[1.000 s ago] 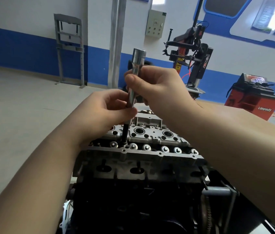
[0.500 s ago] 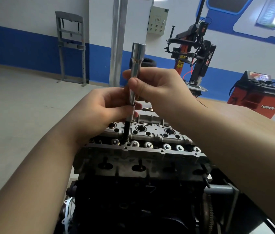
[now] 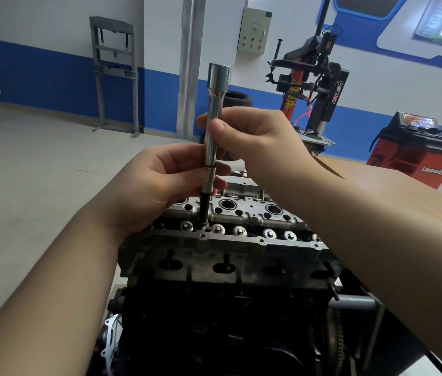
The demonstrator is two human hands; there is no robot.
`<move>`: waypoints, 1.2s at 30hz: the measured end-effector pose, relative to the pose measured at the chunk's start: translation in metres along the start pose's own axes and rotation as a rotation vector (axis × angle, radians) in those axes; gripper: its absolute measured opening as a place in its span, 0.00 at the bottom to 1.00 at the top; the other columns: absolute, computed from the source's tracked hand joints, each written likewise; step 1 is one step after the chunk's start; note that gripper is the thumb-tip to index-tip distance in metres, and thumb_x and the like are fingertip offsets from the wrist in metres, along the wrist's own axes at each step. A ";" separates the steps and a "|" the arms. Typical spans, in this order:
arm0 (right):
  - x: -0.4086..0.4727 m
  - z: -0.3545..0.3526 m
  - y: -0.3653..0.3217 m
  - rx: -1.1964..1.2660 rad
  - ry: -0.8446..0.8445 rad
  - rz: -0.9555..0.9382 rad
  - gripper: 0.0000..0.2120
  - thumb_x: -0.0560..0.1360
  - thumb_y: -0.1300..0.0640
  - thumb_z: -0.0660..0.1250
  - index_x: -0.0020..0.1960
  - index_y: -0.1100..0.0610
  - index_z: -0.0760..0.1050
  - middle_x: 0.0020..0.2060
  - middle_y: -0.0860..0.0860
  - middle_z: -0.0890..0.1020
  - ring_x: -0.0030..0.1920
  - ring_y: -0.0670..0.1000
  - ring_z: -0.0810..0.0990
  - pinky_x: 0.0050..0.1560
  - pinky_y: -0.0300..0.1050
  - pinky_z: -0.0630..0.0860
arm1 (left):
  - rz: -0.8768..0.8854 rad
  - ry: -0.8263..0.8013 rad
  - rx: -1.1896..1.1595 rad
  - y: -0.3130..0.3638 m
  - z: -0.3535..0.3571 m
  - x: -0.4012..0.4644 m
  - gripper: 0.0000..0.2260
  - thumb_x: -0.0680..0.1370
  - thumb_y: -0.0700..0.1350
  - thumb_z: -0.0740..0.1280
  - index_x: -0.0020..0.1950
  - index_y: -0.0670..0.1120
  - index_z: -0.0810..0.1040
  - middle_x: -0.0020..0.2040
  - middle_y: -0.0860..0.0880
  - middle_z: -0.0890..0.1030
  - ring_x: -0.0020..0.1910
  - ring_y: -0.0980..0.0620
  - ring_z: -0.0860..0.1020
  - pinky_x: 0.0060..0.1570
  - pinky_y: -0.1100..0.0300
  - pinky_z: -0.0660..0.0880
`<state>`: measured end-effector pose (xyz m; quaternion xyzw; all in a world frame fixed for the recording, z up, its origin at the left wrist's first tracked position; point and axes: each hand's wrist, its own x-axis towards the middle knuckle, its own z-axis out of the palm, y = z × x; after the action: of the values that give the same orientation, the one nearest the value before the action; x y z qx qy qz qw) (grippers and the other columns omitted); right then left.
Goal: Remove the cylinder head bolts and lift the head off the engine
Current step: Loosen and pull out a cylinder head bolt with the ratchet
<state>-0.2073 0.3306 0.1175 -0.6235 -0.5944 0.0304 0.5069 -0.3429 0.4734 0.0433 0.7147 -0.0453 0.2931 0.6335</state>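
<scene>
A silver cylinder head point(image 3: 222, 256) sits on a black engine block point(image 3: 214, 321) in front of me. A long chrome socket extension point(image 3: 214, 115) stands upright over the head, its dark lower end point(image 3: 204, 210) set in a bolt hole near the head's left front. My left hand point(image 3: 165, 183) grips the extension low down, fingers curled round it. My right hand point(image 3: 255, 137) pinches the shaft higher up with thumb and fingers. The extension's wide upper end point(image 3: 219, 73) is bare, with no handle on it.
The engine hangs on a grey stand bracket point(image 3: 358, 302) at the right. A brown bench top point(image 3: 404, 185) lies behind my right arm. Farther back stand a tyre changer point(image 3: 314, 77), a red balancer point(image 3: 415, 156), a grey press frame point(image 3: 115, 71) and a pillar point(image 3: 190, 63).
Both hands keep hold of the upright extension; my right thumb and fingers have shifted slightly on the shaft. The view has dropped a little, so everything sits higher in frame.
</scene>
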 end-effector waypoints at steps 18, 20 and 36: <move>0.008 0.000 0.000 -0.073 0.088 -0.019 0.14 0.76 0.48 0.77 0.44 0.58 0.81 0.36 0.58 0.80 0.38 0.49 0.77 0.44 0.55 0.79 | -0.039 0.219 0.470 0.014 0.011 0.003 0.21 0.63 0.55 0.82 0.55 0.57 0.85 0.47 0.52 0.88 0.48 0.51 0.87 0.52 0.53 0.81; 0.011 -0.002 0.000 -0.098 0.072 -0.052 0.11 0.76 0.51 0.77 0.41 0.57 0.81 0.32 0.54 0.78 0.36 0.50 0.77 0.43 0.57 0.80 | -0.041 0.176 0.427 0.014 0.012 0.003 0.19 0.67 0.55 0.80 0.56 0.55 0.85 0.50 0.52 0.88 0.51 0.50 0.87 0.55 0.51 0.82; 0.009 -0.006 -0.007 -0.105 0.056 -0.102 0.06 0.81 0.61 0.70 0.54 0.63 0.82 0.39 0.58 0.86 0.39 0.58 0.86 0.42 0.57 0.83 | -0.104 0.035 0.298 0.013 0.013 0.003 0.17 0.76 0.48 0.75 0.64 0.50 0.82 0.55 0.48 0.88 0.53 0.46 0.88 0.57 0.50 0.84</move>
<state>-0.2056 0.3325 0.1304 -0.6188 -0.6118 -0.0443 0.4907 -0.3413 0.4594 0.0559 0.7970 0.0470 0.2757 0.5354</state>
